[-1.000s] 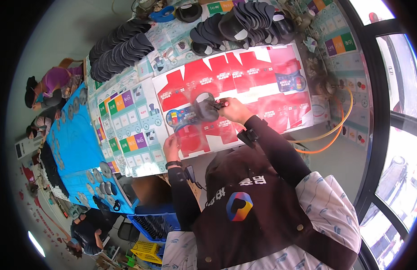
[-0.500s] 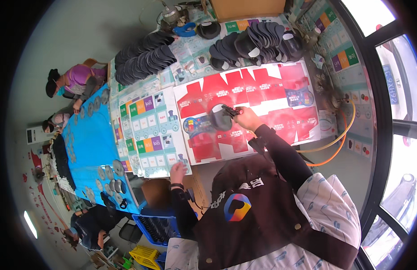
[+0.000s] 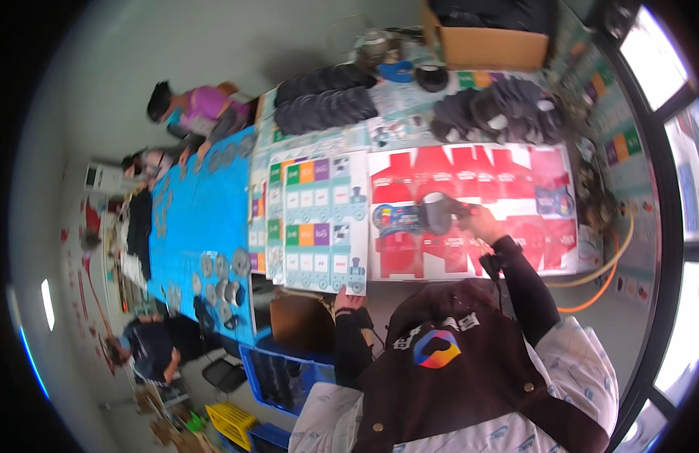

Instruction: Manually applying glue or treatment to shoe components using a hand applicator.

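Observation:
My right hand (image 3: 479, 223) is closed round a black spray gun (image 3: 461, 212), blurred here, over a red printed cardboard sheet (image 3: 470, 184). Just left of the gun's front end, a dark curved pad (image 3: 438, 214) with a white patch lies on that sheet. My left hand (image 3: 349, 300) is at the near table edge, its fingertips at the lower right corner of a white sheet (image 3: 319, 260) printed with trains. Its fingers look loosely extended, though part of them is hard to see.
Rows of dark curved pieces (image 3: 327, 112) and a heap of similar ones (image 3: 500, 113) lie at the back. A cardboard box (image 3: 485, 49) stands behind. People work round a blue table (image 3: 195, 200) at left. A blue crate (image 3: 308, 389) is below; an orange hose (image 3: 602, 291) hangs at right.
The whole view has swung, so the table appears farther right and lower. My left hand has drawn back from the sheet to its edge. The spray gun stays beside the pad.

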### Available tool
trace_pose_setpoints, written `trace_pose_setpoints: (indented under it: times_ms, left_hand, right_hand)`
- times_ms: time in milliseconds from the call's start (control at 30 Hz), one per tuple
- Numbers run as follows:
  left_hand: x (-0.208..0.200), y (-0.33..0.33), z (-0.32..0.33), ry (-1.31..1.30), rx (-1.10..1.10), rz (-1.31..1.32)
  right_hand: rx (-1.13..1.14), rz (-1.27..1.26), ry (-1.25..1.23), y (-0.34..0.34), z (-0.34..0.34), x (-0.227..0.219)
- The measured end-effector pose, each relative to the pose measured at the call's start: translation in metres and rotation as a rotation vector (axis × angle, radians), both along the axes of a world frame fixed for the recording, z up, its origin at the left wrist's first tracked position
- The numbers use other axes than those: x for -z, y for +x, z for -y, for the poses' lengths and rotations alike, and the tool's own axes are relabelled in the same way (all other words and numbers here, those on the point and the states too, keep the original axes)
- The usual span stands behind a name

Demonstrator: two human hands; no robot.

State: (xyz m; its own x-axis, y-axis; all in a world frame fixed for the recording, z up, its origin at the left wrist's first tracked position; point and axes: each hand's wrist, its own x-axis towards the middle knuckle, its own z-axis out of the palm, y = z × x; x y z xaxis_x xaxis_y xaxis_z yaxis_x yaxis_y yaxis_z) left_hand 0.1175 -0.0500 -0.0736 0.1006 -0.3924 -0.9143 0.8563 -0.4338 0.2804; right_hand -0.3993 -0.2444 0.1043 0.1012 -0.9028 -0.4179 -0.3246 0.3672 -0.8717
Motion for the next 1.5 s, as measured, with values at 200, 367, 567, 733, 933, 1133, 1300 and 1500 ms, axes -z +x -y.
trace_pose_setpoints:
  times_ms: [200,367,567,733,933,1133,1300,1500]
  left_hand:
    - [-0.006,0.000,0.026,-0.329,-0.248,0.555]
    - [0.012,0.035,0.047,0.107,-0.035,0.562]
    - [0.050,0.062,0.039,-0.075,-0.375,0.488]
    - [-0.017,0.031,0.068,0.368,0.266,0.764]
    - [-0.035,0.025,-0.007,0.419,0.199,0.763]
    - [-0.042,0.002,-0.137,0.383,0.123,0.653]
    - [-0.061,-0.036,-0.225,0.293,-0.086,0.432]
    - [-0.074,-0.070,-0.252,0.246,-0.230,0.336]
  right_hand:
    - [0.123,0.066,0.075,0.001,-0.025,0.022]
    - [0.104,-0.102,0.184,0.024,-0.035,-0.038]
    - [0.079,0.025,0.166,0.037,-0.036,-0.061]
    - [0.057,-0.116,0.033,0.005,-0.041,-0.023]
    - [0.171,0.028,0.177,0.013,-0.028,-0.048]
    - [-0.024,0.011,0.152,0.005,-0.013,-0.045]
    - [-0.057,-0.014,0.145,-0.001,-0.013,-0.035]
    - [-0.018,0.033,0.174,-0.012,0.001,-0.034]
